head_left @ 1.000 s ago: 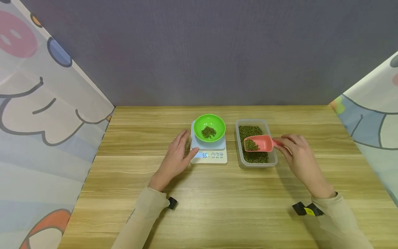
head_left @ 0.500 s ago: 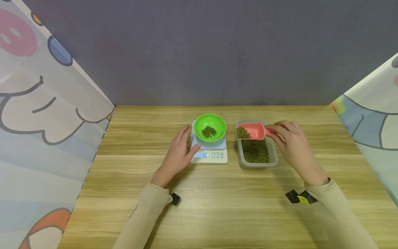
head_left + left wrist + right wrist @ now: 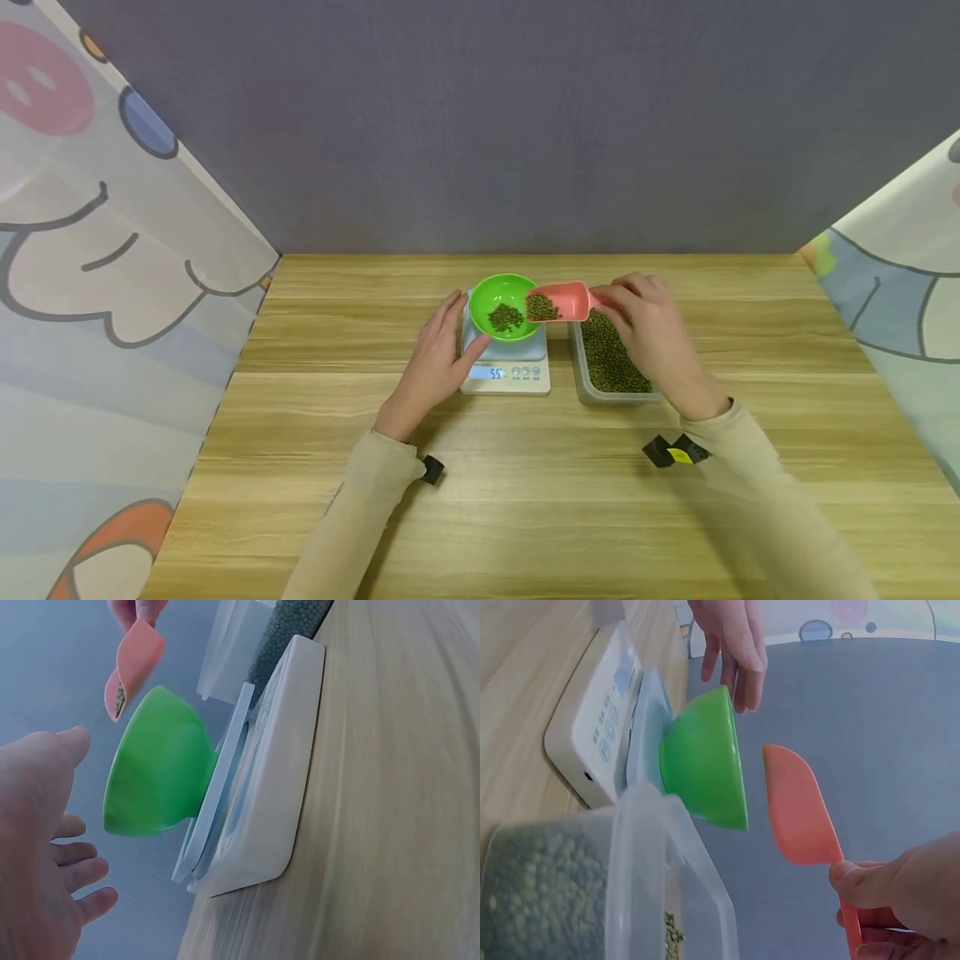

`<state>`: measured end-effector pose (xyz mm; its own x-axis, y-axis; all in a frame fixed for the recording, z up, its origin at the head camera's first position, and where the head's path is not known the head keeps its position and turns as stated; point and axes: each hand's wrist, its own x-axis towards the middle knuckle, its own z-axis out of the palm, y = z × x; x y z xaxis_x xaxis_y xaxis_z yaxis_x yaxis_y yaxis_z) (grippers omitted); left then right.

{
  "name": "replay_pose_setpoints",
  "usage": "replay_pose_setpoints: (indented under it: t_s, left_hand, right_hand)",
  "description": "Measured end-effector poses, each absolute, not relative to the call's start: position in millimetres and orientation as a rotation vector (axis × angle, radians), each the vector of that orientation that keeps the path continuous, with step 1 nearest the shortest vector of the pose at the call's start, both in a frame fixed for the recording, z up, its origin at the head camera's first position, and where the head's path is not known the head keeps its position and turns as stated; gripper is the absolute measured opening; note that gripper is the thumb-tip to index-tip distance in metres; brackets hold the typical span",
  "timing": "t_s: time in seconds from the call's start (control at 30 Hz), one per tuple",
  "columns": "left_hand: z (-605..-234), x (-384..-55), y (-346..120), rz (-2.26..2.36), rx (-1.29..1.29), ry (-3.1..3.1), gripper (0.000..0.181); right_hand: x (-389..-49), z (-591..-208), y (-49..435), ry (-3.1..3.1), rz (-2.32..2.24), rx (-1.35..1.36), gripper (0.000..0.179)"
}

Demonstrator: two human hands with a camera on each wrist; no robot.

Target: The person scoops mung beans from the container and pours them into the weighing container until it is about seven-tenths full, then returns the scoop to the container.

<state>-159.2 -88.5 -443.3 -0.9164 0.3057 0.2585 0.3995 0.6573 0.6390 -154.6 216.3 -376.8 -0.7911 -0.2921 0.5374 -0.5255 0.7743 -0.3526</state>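
My right hand (image 3: pixel 651 333) pinches the handle of a pink scoop (image 3: pixel 572 302), which carries green beans (image 3: pixel 542 307) at its front end. In the head view the scoop's tip overlaps the right rim of a green bowl (image 3: pixel 495 287); the right wrist view shows it raised above that rim. A small heap of beans (image 3: pixel 506 317) lies in the bowl. Under the bowl is a white kitchen scale (image 3: pixel 468 385), its display reading 55, possibly with a decimal point. My left hand (image 3: pixel 433 367) is held beside the bowl with fingers extended, apart from it in the left wrist view (image 3: pixel 37 832).
A clear plastic container (image 3: pixel 618 400) full of green beans stands right of the scale, partly hidden under my right hand. Everything rests on a wooden table (image 3: pixel 525 500), with a grey panel (image 3: pixel 525 125) behind it and cartoon-printed sheets (image 3: pixel 135 250) at the sides.
My right hand has lifted the loaded scoop out of the container and carried it left to the bowl. The left hand has stayed beside the scale, shifting only slightly.
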Motion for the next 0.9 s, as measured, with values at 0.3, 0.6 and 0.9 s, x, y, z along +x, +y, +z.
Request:
replay_pose_setpoints:
  t_s: [0.3, 0.6, 0.9]
  left_hand:
    - [-445, -162, -86, -1.131, -0.566, -2.739, 0.075]
    - [-442, -162, -84, -1.131, -0.547, -2.745, 0.075]
    - [-442, -163, -84, -1.128, -0.555, -2.737, 0.074]
  right_hand:
    - [-159, -385, 202, -2.492, 0.648, 0.613, 0.019]
    - [-160, -390, 192, -2.395, 0.539, 0.646, 0.022]
    - [-160, -392, 189, -2.286, 0.463, 0.671, 0.035]
